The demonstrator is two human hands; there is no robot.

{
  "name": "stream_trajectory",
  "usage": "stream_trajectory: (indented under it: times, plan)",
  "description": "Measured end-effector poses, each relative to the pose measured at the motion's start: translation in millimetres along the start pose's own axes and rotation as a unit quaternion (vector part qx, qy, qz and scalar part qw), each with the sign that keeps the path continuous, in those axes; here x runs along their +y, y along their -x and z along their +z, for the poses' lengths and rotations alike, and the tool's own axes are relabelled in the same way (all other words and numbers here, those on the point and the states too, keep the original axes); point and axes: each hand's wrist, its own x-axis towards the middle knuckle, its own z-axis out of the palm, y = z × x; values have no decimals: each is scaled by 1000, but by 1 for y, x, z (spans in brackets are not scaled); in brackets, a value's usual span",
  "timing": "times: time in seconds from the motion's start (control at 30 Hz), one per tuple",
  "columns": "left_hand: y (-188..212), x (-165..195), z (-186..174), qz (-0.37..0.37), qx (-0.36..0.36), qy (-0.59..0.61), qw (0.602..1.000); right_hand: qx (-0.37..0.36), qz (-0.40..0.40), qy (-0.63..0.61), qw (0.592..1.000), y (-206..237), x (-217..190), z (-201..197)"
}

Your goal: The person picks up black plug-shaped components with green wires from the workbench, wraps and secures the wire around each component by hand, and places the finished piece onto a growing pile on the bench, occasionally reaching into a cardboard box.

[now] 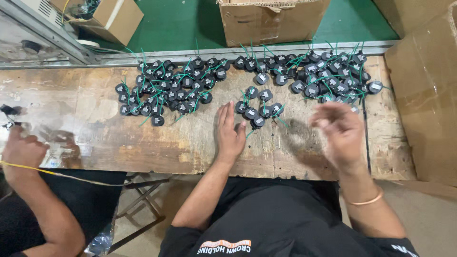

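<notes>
Hands work over a worn wooden table [143, 138] strewn with small black round parts, each trailing green wires. The left hand [230, 135] lies flat on the wood, fingers [223, 116] stretched out and released, holding nothing; its fingertips reach up beside a small cluster of parts [257, 107] that sits near the table's middle, and the nearest part lies just beside the index finger. The right hand [339, 131] hovers above the table, blurred, with its fingers loosely curled; whether they grasp anything I cannot tell. It sits just below the right pile of parts [328, 74], which spreads along the far edge. A left pile of parts [166, 88] lies well apart from both hands. At the left edge another person's hand [21, 152] is clenched around a thin yellow wire [62, 175] that runs across the table's near edge. Cardboard boxes [271, 19] stand on the green floor [185, 24] beyond the table.
</notes>
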Motion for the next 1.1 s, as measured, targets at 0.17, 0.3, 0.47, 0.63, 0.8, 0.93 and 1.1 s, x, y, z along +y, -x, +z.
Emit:
stream_trajectory:
  times: [0.17, 0.3, 0.47, 0.63, 0.8, 0.93, 1.1]
  plan:
    - [-19, 1, 8, 26, -56, 0, 998, -241, 121, -11, 963, 47, 33, 75]
    - [-16, 0, 3, -45, -35, 18, 998, -285, 144, 21, 947, 61, 54, 78]
    - [-1, -8, -8, 0, 94, 45, 995, -203, 172, -57, 962, 78, 72, 55]
    - [10, 4, -9, 94, 88, 278, 952, -99, 154, -89, 979, 66, 57, 67]
    - [25, 31, 4, 225, -71, 221, 946, -163, 208, 158, 951, 60, 52, 76]
    - [34, 44, 11, 137, -16, 274, 952, -161, 124, 102, 974, 67, 62, 71]
    - [30, 41, -8, 182, -69, 311, 930, -162, 78, 199, 963, 68, 61, 69]
